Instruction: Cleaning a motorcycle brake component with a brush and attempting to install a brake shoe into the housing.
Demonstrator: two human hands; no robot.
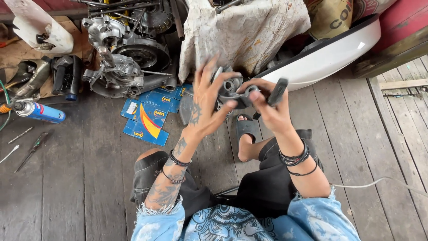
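A: Take the engine block point(125, 58) as the marker. What lies left of it?

B: Far left and lower, a blue spray can point(40, 112) on its side on the plank floor point(80, 178). Below that, pliers point(32, 151) and a drill bit point(20, 135).

A: And just below the engine?

B: Blue cardboard packets point(149, 118), fanned flat on the boards.

A: The hands?

B: Right of the engine and lower. The left hand point(206, 105) is raised, fingers spread wide, its thumb and palm against a small grey metal housing point(229, 89). The right hand point(267, 109) touches the same part from the other side, thumb and forefinger pinching it, and also carries a dark handle-like tool point(277, 91). Motion blur hides exactly how the other fingers sit.

A: So the housing is in the air?

B: Yes, between both hands, above a sandalled foot point(245, 134).

A: Further right?

B: A stained cloth point(240, 31) behind the hands, then a white curved body panel point(330, 56).
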